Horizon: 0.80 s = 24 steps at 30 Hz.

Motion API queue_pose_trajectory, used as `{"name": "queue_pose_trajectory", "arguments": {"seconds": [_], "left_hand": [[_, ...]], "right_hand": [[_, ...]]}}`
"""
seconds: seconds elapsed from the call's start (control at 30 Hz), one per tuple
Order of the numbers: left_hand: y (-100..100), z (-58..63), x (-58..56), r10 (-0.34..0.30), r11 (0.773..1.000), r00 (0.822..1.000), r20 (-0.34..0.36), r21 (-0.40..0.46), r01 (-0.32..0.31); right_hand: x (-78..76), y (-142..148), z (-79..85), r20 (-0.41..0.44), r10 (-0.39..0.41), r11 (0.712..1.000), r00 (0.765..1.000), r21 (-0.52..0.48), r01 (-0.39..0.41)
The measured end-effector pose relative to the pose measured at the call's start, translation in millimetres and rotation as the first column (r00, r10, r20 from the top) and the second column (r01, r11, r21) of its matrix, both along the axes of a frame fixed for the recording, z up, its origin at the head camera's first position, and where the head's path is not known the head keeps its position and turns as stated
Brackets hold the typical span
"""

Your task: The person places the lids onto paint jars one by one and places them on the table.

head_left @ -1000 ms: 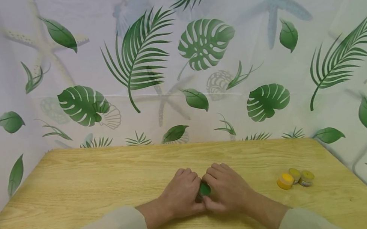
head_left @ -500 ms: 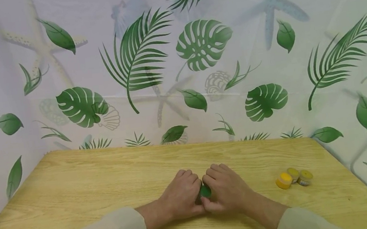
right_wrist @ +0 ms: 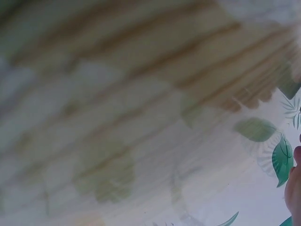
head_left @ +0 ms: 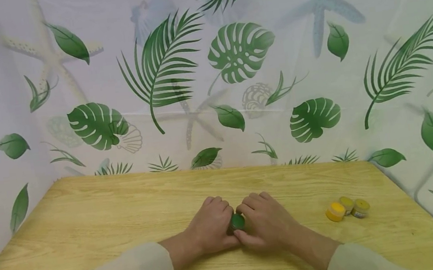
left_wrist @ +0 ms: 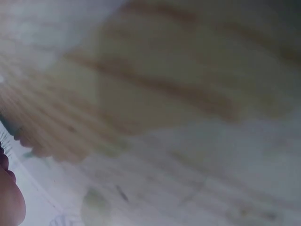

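Observation:
Both hands meet over the table's middle, around a small round jar with a dark green top (head_left: 237,221), in the head view. My left hand (head_left: 214,225) grips its left side with curled fingers, thumb along the near side. From the right, my right hand (head_left: 265,220) curls round the other side, its thumb tip at the jar's near edge. The fingers hide most of the jar's body. Each wrist view mostly shows the blurred tabletop, with just a sliver of the left hand (left_wrist: 10,200) and of the right hand (right_wrist: 295,188) at the edge.
Three small jars stand close together to the right: one with a bright yellow-orange top (head_left: 335,211) and two with olive-yellow tops, the nearer of them an olive-topped jar (head_left: 360,208). The wood-grain table (head_left: 101,215) ends at a leaf-patterned curtain (head_left: 199,128).
The green-topped jar has shifted slightly left and up between the hands, and more of its top shows. Both hands have moved a little with it. The three other jars stay put.

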<state>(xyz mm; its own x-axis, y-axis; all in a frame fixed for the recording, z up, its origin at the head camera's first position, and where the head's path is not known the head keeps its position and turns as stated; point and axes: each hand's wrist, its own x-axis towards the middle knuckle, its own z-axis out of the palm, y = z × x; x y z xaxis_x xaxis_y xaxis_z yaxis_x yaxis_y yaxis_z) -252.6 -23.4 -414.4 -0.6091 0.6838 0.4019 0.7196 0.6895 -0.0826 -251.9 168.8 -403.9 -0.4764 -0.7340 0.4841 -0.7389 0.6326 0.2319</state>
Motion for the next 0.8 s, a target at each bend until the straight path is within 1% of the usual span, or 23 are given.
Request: {"name": "queue_pose_trajectory", "arguments": {"seconds": [0.1, 0.2, 0.5, 0.7, 0.8], "left_hand": [[-0.8, -0.1, -0.1, 0.002, 1.000, 1.000, 0.017, 0.010, -0.002], [0.0, -0.1, 0.4, -0.013, 1.000, 1.000, 0.011, 0.020, 0.012], [2.3, 0.4, 2.0, -0.023, 1.000, 1.000, -0.017, -0.001, 0.023], [3.7, -0.5, 3.2, -0.053, 0.999, 0.998, -0.025, 0.007, 0.053], [4.6, -0.7, 3.7, -0.057, 0.998, 0.998, -0.023, 0.007, 0.057]], "right_hand": [[0.0, -0.6, -0.6, 0.024, 0.014, 1.000, 1.000, 0.001, -0.014], [-0.3, -0.7, -0.9, 0.030, 0.016, 1.000, 0.999, -0.003, -0.016], [-1.8, 0.2, -2.0, -0.002, 0.022, 1.000, 1.000, -0.001, -0.022], [-1.2, 0.7, -1.6, -0.006, -0.009, 1.000, 1.000, 0.003, 0.009], [-1.4, 1.5, -1.1, -0.017, -0.030, 1.000, 0.999, 0.006, 0.031]]}}
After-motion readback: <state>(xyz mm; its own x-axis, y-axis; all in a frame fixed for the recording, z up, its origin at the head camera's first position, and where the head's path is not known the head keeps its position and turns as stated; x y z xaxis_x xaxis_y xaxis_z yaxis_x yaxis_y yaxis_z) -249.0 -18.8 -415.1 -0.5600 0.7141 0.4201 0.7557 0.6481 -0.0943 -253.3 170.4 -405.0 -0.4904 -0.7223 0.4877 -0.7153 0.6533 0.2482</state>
